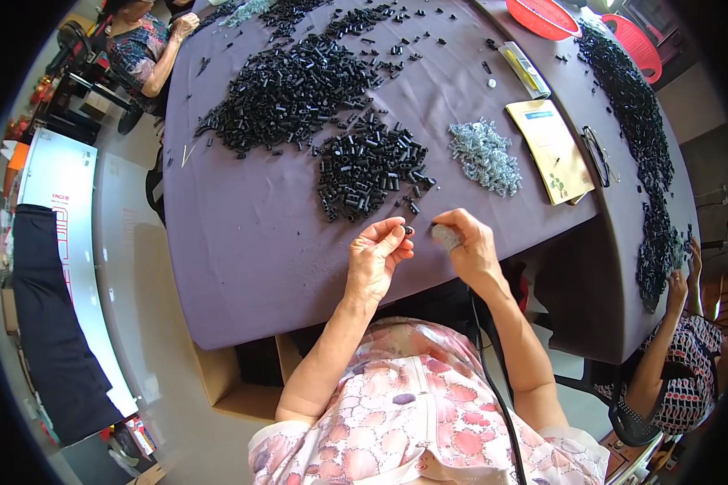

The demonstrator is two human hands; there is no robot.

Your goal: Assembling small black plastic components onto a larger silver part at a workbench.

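Observation:
My left hand point(374, 257) pinches a small black cylindrical part point(409, 230) between thumb and fingertips, its end facing right. Just right of it, my right hand point(476, 249) is closed around a clump of small clear pieces point(446, 236), slightly blurred. A dark bit shows at its fingertips, too small to make out. Beyond my hands lies a small heap of black cylindrical parts point(364, 171), a few of them loose on its near side. To the right of that heap is a pile of clear, pale plastic pieces point(485, 155).
A larger black heap point(291, 93) spreads behind on the cloth-covered table point(243, 242). At right are a yellow booklet point(552, 149), a narrow box point(525, 71), eyeglasses point(597, 155) and a red basket point(543, 18). Two other people work at far left and right. An open cardboard box point(247, 400) stands below.

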